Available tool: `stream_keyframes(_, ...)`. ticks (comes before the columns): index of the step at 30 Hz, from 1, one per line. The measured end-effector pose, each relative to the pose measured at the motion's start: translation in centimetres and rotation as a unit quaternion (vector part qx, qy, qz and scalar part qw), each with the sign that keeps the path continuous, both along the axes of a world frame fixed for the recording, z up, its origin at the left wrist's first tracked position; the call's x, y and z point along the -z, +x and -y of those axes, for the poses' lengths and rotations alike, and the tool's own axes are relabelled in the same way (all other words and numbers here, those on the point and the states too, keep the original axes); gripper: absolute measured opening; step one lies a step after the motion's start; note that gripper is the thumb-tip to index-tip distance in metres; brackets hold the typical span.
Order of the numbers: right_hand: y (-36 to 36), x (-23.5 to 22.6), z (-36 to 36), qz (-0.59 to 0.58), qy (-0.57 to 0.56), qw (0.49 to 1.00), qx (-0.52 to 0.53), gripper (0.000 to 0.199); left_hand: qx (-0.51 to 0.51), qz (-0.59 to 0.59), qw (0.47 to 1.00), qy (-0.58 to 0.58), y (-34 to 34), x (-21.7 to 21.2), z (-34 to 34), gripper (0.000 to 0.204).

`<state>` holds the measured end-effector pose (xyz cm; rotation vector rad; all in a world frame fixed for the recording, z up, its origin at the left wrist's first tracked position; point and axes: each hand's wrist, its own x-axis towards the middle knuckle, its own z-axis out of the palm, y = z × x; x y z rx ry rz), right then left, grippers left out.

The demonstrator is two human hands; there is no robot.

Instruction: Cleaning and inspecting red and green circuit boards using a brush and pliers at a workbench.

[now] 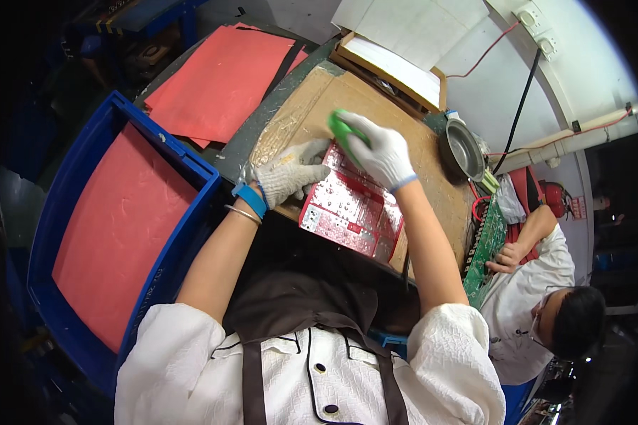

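Left hand [288, 176], gloved, fingers curled loosely, pressing down on left edge of red circuit board [347, 211] lying on cardboard sheet [312, 106]. Right hand [379, 152], gloved, closed around green pad [342, 129] at board's top edge. Blue crate [92, 159] at left, holding red sheet [117, 230]. Metal bowl [463, 150] at right, contents not discernible.

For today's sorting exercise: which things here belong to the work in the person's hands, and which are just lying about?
In use: left hand steadying the red-framed circuit board; right hand pressing a green pad on it; cardboard sheet underneath.

Lying about: blue crate, red sheets, metal bowl, co-worker's green board.
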<state>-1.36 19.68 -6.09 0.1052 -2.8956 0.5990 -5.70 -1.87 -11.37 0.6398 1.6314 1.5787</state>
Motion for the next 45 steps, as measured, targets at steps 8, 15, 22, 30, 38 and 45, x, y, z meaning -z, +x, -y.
stream_keyframes(8, 3.2, 1.3, -2.3, -0.072, -0.053, 0.996, 0.017, 0.039, -0.001, 0.03, 0.998, 0.056, 0.2, -0.8, -0.4, 0.07)
stream_keyframes(15, 1.5, 0.9, -2.8, -0.019, -0.033, 0.999, 0.039, 0.037, -0.014, 0.022, 0.999, 0.031, 0.3, 0.9, -0.5, 0.083)
stream_keyframes(22, 10.3, 2.3, -2.5, -0.115, -0.045, 0.979, 0.162, 0.036, -0.014, 0.009, 1.0, 0.023, 0.2, 0.1, -0.9, 0.077)
stream_keyframes(30, 9.5, 2.4, -2.1, -0.067, -0.044, 0.956, 0.282, 0.032, -0.042, -0.041, 0.998, -0.017, 1.1, -0.5, -0.8, 0.067)
stream_keyframes(38, 10.0, 2.4, -2.1, -0.089, -0.021, 0.943, 0.319, 0.031, -0.032, -0.041, 0.999, 0.002, 1.4, 0.4, -0.9, 0.071)
stream_keyframes(45, 12.2, 2.7, 4.7, -0.121, -0.048, 0.967, 0.219, 0.032, -0.022, -0.029, 0.999, -0.018, 1.5, 0.5, -1.4, 0.076)
